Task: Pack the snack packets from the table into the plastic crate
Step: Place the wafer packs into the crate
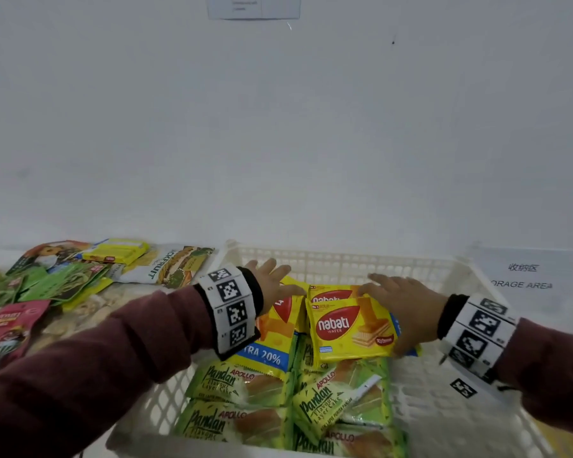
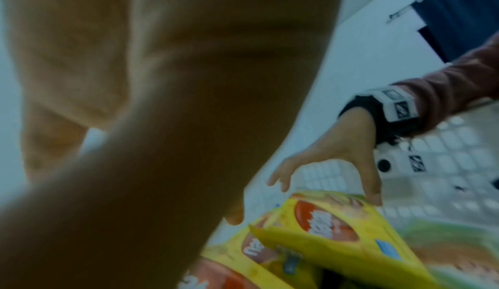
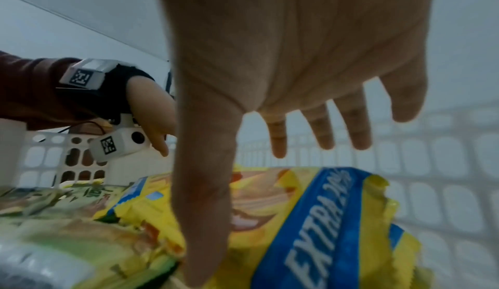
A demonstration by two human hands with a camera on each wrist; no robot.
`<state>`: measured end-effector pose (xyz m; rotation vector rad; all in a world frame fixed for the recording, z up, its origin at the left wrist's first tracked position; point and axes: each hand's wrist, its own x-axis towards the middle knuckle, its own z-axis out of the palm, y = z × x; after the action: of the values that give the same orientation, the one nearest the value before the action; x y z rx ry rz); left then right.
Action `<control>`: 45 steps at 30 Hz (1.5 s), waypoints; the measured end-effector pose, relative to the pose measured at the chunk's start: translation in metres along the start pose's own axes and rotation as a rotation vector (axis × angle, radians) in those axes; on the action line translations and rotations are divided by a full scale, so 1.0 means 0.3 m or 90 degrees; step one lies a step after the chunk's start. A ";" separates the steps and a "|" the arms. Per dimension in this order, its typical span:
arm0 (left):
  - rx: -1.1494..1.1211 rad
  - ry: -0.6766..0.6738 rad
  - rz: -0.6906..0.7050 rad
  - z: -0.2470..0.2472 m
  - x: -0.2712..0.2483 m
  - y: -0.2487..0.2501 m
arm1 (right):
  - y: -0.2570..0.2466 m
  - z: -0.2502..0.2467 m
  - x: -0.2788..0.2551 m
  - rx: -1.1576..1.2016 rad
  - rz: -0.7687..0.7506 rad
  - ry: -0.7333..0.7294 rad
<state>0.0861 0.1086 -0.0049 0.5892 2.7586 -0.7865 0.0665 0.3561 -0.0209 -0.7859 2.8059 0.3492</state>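
Note:
A white plastic crate (image 1: 344, 259) sits in front of me with several green Pandan cake packets (image 1: 242, 388) at its near side and yellow Nabati wafer packets behind them. My left hand (image 1: 272, 279) hovers with straight fingers over a large yellow packet with a blue "EXTRA 20%" band (image 1: 272, 338). My right hand (image 1: 401, 302) is spread above a smaller Nabati packet (image 1: 348, 328). In the right wrist view the right thumb (image 3: 205, 208) points down onto a yellow packet (image 3: 324, 219). The left wrist view shows that thumb at the edge of a Nabati packet (image 2: 337, 236).
Loose snack packets lie on the table left of the crate: a jackfruit packet (image 1: 169, 262), green packets (image 1: 57, 282), a red one (image 1: 10, 325) and a yellow one (image 1: 116, 251). A paper sign reading "STORAGE AREA" (image 1: 523, 276) lies at the right. A white wall stands close behind.

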 end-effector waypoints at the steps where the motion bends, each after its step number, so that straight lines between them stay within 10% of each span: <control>1: 0.010 -0.015 0.002 0.003 0.004 0.016 | -0.014 0.000 0.000 -0.014 -0.019 -0.005; 29: 0.004 -0.076 0.006 -0.105 0.068 -0.026 | -0.075 -0.011 0.081 0.034 -0.003 0.093; 36: -0.211 -0.030 -0.046 -0.186 0.031 -0.135 | -0.062 -0.010 0.078 0.052 0.004 0.084; 45: -0.137 -0.062 -0.224 -0.109 0.108 -0.163 | -0.058 -0.006 0.076 0.069 0.004 0.074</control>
<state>0.0329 0.0986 0.0349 0.0218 2.8397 -0.5526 0.0565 0.3302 -0.0281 -0.7970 2.9063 0.1543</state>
